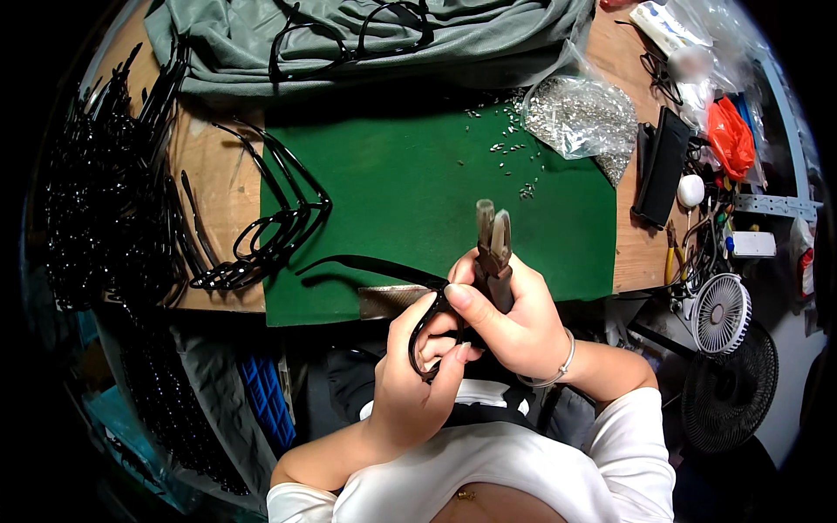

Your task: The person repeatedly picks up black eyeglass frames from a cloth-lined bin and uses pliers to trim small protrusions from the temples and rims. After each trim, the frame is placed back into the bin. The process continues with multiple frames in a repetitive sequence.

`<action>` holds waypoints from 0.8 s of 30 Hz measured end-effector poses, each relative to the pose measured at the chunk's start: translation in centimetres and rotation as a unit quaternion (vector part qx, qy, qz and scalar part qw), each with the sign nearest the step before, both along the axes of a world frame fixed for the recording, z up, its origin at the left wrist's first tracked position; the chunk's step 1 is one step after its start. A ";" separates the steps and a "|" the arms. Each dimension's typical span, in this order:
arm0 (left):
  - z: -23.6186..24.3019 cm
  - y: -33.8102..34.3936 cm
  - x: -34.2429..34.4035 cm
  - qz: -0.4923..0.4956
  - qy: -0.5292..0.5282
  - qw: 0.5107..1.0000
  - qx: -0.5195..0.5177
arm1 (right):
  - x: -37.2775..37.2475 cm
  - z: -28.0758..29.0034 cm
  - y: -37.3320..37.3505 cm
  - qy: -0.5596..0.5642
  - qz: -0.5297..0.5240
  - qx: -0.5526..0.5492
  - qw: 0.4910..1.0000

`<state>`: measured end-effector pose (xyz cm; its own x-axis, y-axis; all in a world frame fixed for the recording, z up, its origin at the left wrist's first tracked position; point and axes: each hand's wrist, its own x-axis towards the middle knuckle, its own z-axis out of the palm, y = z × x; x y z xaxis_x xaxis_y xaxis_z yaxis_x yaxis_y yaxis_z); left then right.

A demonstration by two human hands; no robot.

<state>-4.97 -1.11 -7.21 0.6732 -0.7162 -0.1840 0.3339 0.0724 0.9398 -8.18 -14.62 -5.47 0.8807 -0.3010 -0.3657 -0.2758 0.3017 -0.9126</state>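
Observation:
A black glasses frame (375, 263) is in my left hand (414, 375), just past the front edge of the green mat (410, 183). My left fingers wrap round its rim, and one temple sticks out to the left over the mat. My right hand (523, 318) is closed round a pair of pliers (493, 244), their jaws pointing away from me. With the right thumb I touch the frame near where temple and rim meet. The pliers' jaws are apart from the frame. Part of the frame is hidden behind my fingers.
Several black glasses frames (296, 209) lie stacked at the mat's left, beside a big pile of black glasses parts (105, 192). A clear bag (580, 118) spills small metal pieces. Another frame (349, 48) rests on grey cloth (488, 52). A white fan (721, 314) stands right.

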 end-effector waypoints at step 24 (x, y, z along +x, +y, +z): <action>3.4 3.2 2.3 -0.138 0.226 0.961 -0.074 | 0.8 3.3 -1.4 0.086 0.120 0.257 0.955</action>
<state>-2.63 2.06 -3.85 0.3293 -0.8970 -0.2948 0.7316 0.0450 0.6802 -7.39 -15.99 -2.17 0.8158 0.1610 -0.5555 -0.5256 0.6071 -0.5960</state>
